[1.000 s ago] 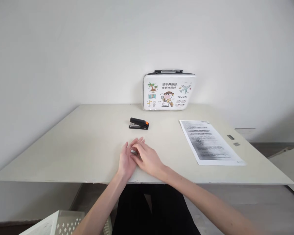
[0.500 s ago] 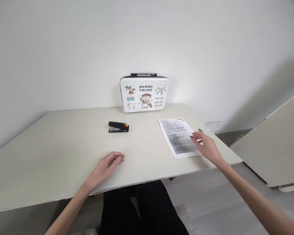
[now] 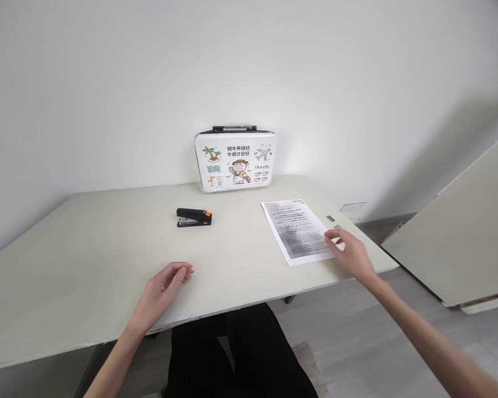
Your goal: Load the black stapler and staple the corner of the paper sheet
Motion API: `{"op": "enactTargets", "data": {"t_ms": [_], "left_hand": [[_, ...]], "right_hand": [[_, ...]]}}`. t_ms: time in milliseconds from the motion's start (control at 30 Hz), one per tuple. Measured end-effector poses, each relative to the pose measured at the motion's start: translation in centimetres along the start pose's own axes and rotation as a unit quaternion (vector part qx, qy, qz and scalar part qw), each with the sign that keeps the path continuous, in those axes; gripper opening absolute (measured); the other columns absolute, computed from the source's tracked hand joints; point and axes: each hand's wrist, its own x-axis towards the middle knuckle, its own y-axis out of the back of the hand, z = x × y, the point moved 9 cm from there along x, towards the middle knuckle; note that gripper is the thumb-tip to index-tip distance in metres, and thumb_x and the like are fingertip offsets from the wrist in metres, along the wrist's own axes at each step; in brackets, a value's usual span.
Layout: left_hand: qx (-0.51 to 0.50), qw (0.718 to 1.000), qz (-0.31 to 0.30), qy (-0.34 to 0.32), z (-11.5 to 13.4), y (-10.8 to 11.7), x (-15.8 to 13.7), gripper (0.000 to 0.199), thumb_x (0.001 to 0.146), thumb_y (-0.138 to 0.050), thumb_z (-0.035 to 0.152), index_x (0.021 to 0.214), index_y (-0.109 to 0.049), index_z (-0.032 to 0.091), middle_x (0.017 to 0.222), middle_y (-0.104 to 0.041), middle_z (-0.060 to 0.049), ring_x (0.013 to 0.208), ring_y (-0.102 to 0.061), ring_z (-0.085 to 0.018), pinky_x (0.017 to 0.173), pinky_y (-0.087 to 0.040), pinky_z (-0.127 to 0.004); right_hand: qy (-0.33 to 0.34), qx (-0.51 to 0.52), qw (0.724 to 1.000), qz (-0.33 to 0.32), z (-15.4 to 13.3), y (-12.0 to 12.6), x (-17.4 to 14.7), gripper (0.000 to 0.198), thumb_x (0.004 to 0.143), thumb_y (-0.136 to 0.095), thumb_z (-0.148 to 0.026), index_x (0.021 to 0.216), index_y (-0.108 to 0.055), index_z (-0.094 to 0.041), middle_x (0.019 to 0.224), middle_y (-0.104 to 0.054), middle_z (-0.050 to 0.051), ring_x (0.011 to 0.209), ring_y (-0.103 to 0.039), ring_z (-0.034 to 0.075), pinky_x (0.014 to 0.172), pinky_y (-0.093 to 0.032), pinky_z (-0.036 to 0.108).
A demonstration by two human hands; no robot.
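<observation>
Pale table (image 3: 108, 249) before me. At table's back edge I see white case (image 3: 251, 177), upright, black handle (image 3: 234, 128) on top; palm tree, plane, word TRAVEL printed on front. Behind table, pale wall (image 3: 128, 99). Right of table, large pale panel (image 3: 460, 237). Below table, grey floor (image 3: 368, 331).

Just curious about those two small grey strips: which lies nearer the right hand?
The lower grey strip, just beyond the right hand; the upper grey strip lies farther away.
</observation>
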Motion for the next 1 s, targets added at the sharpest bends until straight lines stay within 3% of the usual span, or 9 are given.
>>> {"op": "enactTargets", "data": {"t_ms": [67,167,300,367,500,767,1000], "left_hand": [[0.005,1.0,0.004,-0.002,-0.2,0.1,0.0,0.045,0.094,-0.056,0.065,0.103,-0.074,0.024,0.099,-0.075,-0.007,0.094,-0.068,-0.025,0.091,-0.053,-0.034],[0.018,1.0,0.012,-0.001,-0.3,0.4,-0.2,0.045,0.095,-0.056,0.065,0.104,-0.073,0.025,0.098,-0.074,-0.006,0.09,-0.067,-0.023,0.087,-0.053,-0.033],[0.022,0.999,0.034,0.002,0.0,0.9,-0.5,0.043,0.095,-0.055,0.064,0.102,-0.073,0.025,0.09,-0.072,-0.004,0.082,-0.065,-0.021,0.079,-0.052,-0.031],[0.016,0.999,0.047,0.001,0.2,1.1,-0.6,0.043,0.095,-0.056,0.064,0.101,-0.073,0.025,0.085,-0.07,-0.004,0.079,-0.064,-0.021,0.078,-0.052,-0.031],[0.007,0.998,0.061,0.002,0.0,1.4,-0.6,0.043,0.094,-0.057,0.064,0.1,-0.074,0.025,0.083,-0.07,-0.004,0.078,-0.063,-0.021,0.076,-0.051,-0.03],[-0.003,0.998,0.068,0.008,-0.5,1.5,-0.7,0.043,0.094,-0.058,0.064,0.1,-0.073,0.025,0.086,-0.07,-0.004,0.081,-0.063,-0.021,0.078,-0.051,-0.03],[0.004,0.998,0.07,-0.002,-0.4,1.7,-0.8,0.044,0.095,-0.056,0.066,0.098,-0.073,0.025,0.086,-0.07,-0.004,0.081,-0.064,-0.02,0.077,-0.052,-0.028]], "right_hand": [[-0.011,0.073,0.996,-0.05,-3.5,-2.0,-1.0,0.031,0.096,-0.056,-0.052,0.102,-0.07,-0.025,0.108,-0.077,0.01,0.083,-0.07,0.025,0.071,-0.055,0.037],[-0.023,0.167,0.976,-0.136,-8.5,-5.2,-2.4,0.03,0.099,-0.056,-0.052,0.097,-0.07,-0.025,0.097,-0.077,0.006,0.082,-0.07,0.023,0.072,-0.053,0.034],[-0.057,0.296,0.918,-0.258,-12.4,-9.1,-4.1,0.038,0.098,-0.055,-0.06,0.089,-0.065,-0.024,0.076,-0.072,0.002,0.062,-0.062,0.018,0.063,-0.048,0.031],[-0.069,0.305,0.908,-0.28,-12.8,-10.0,-4.7,0.042,0.097,-0.057,-0.062,0.084,-0.063,-0.023,0.068,-0.067,0.0,0.056,-0.056,0.016,0.058,-0.044,0.029],[-0.094,0.297,0.92,-0.237,-11.4,-9.8,-4.9,0.043,0.096,-0.058,-0.063,0.08,-0.06,-0.023,0.058,-0.056,-0.003,0.055,-0.049,0.015,0.055,-0.038,0.028],[-0.103,0.295,0.922,-0.227,-11.3,-9.6,-5.0,0.045,0.095,-0.057,-0.066,0.081,-0.059,-0.024,0.058,-0.043,-0.006,0.053,-0.044,0.015,0.054,-0.034,0.028],[-0.115,0.279,0.933,-0.198,-10.9,-9.3,-5.1,0.053,0.096,-0.054,-0.067,0.067,-0.048,-0.024,0.056,-0.031,-0.006,0.051,-0.032,0.013,0.051,-0.026,0.028]]}}
